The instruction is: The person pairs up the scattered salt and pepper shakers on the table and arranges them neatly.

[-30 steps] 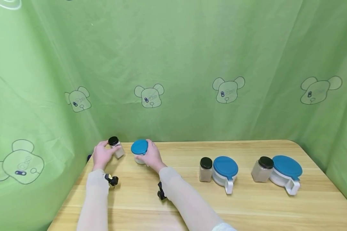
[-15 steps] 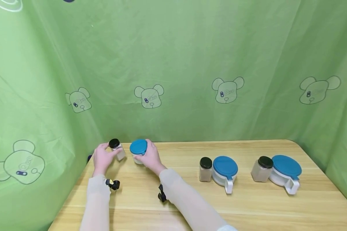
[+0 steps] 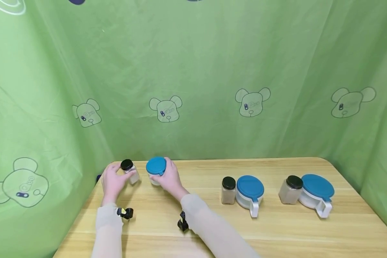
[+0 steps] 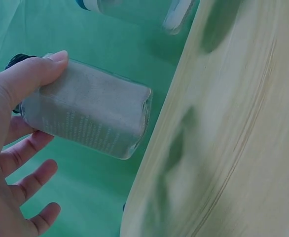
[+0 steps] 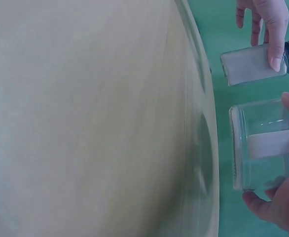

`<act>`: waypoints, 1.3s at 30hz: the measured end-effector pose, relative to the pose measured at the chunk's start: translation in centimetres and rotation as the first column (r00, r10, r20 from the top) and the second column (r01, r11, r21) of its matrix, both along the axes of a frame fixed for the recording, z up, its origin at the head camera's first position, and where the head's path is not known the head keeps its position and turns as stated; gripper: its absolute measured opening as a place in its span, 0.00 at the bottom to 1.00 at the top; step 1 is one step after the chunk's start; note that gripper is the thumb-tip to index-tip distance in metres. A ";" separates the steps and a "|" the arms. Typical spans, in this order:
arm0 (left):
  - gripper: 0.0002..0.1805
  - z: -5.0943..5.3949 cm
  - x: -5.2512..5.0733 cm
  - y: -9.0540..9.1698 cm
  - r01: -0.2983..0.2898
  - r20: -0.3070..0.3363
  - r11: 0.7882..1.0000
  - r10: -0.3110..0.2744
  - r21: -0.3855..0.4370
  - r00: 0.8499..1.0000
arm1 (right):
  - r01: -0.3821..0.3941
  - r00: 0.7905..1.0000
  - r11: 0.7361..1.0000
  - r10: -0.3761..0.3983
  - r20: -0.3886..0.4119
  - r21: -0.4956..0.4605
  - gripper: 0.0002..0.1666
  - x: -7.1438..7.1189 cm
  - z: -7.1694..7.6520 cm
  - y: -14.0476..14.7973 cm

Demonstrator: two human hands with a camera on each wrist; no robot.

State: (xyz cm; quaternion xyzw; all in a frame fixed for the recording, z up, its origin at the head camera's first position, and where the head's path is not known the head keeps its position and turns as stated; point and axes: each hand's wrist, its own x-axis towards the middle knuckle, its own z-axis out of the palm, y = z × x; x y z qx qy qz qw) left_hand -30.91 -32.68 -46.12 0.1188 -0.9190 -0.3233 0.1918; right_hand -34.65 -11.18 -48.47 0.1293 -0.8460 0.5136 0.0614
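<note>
My left hand (image 3: 113,181) pinches a square glass spice jar (image 4: 90,106) near its black lid, thumb on one side and fingertips on the other. Pale powder shows through the glass, and the jar is tilted. Just right of it, my right hand (image 3: 171,179) grips a clear seasoning jar (image 5: 263,118) with a blue lid (image 3: 156,166) and a white handle (image 5: 275,143). In the wrist views, both jars' bases stand apart from the wooden table (image 5: 110,118), at its far left part. Fingers partly hide the seasoning jar in the head view.
Farther right on the table stand two pairs: a black-lidded jar (image 3: 228,193) touching or close beside a blue-lidded pot (image 3: 249,188), and another black-lidded jar (image 3: 290,191) beside a larger blue-lidded pot (image 3: 316,188). A green curtain (image 3: 200,71) hangs behind and at both sides.
The left hand has moved slightly towards the person, carrying the spice jar. The right hand and its blue-lidded jar have barely shifted, and the two pairs on the right stay put.
</note>
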 end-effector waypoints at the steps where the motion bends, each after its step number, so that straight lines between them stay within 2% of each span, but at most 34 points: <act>1: 0.42 0.1 0.1 0.1 0.002 0.002 1.000 -0.002 0.001 1.000 | 0.002 1.000 1.000 -0.002 -0.002 -0.003 0.54 0.1 0.0 0.1; 13: 0.45 0.6 1.3 0.9 0.024 0.004 1.000 -0.024 0.014 1.000 | 0.061 0.998 0.998 -0.061 -0.029 -0.015 0.55 1.1 0.4 0.6; 19: 0.44 0.5 1.7 1.3 0.047 -0.004 0.999 -0.047 0.003 0.999 | 0.099 0.995 0.995 -0.099 -0.033 -0.020 0.55 2.0 0.8 0.9; 31: 0.43 0.0 2.3 1.9 0.086 -0.033 0.996 -0.085 0.018 0.996 | 0.147 0.989 0.988 -0.148 -0.014 -0.053 0.56 3.4 1.3 1.4; 39: 0.41 0.2 2.5 2.5 0.115 -0.083 0.992 -0.111 0.047 0.990 | 0.177 0.984 0.983 -0.178 -0.022 -0.052 0.56 4.4 1.9 2.0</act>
